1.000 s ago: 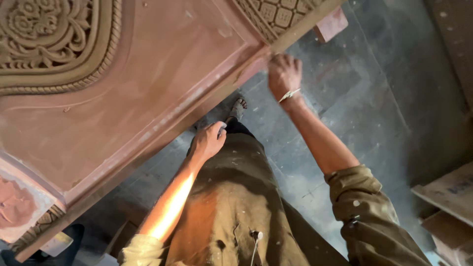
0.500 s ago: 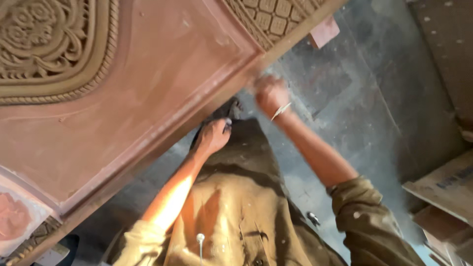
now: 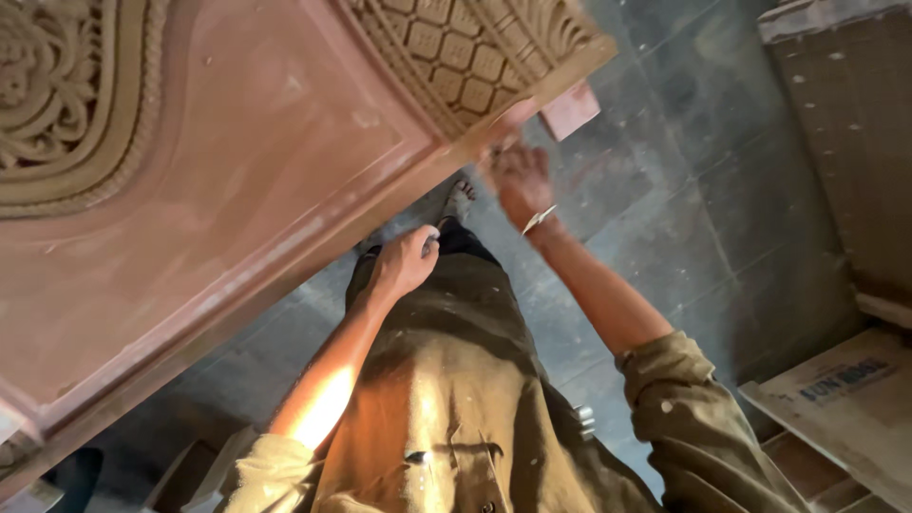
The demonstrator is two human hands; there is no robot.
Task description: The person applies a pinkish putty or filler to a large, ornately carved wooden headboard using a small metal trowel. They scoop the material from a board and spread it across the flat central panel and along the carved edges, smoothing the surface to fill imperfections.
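right hand [image 3: 521, 180]: blurred at carved sandstone slab [image 3: 237, 190] edge, fingers' state unclear | left hand [image 3: 407, 261]: fingers curled together, lower centre | best steady, even strokes along edge

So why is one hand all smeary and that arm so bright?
Head view: the right hand by the slab edge is motion-blurred, so its fingers smear; the left hand is sharper. A patch of sunlight glares on the left forearm. The floor lies in dim shade.
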